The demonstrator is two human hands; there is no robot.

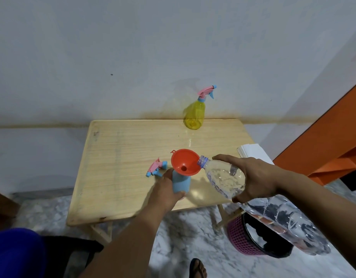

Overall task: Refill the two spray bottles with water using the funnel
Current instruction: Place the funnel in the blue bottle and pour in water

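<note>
Pale wood table (121, 149): carries all the task's things; a white wall stands behind it.
Spray head (156, 167): pink and blue, lying loose on the table just left of the blue bottle.
Left hand (166, 192): fingers curled round the blue spray bottle (180, 182), gripping its lower body; the bottle stands upright near the table's front edge.
Funnel (185, 162): orange-red, seated in the blue bottle's neck, its bowl open upward.
Yellow spray bottle (195, 115): at the table's far edge by the wall, well apart from the hands, pink and blue spray head on.
Clear water bottle (221, 177): uncapped, tilted, its mouth touching the funnel's right rim.
Right hand (255, 175): fingers and thumb clamped round the clear bottle's body.
White paper stack (253, 151): at the table's right edge.
Purple basket (241, 239): on the marble floor, right of the table.
</note>
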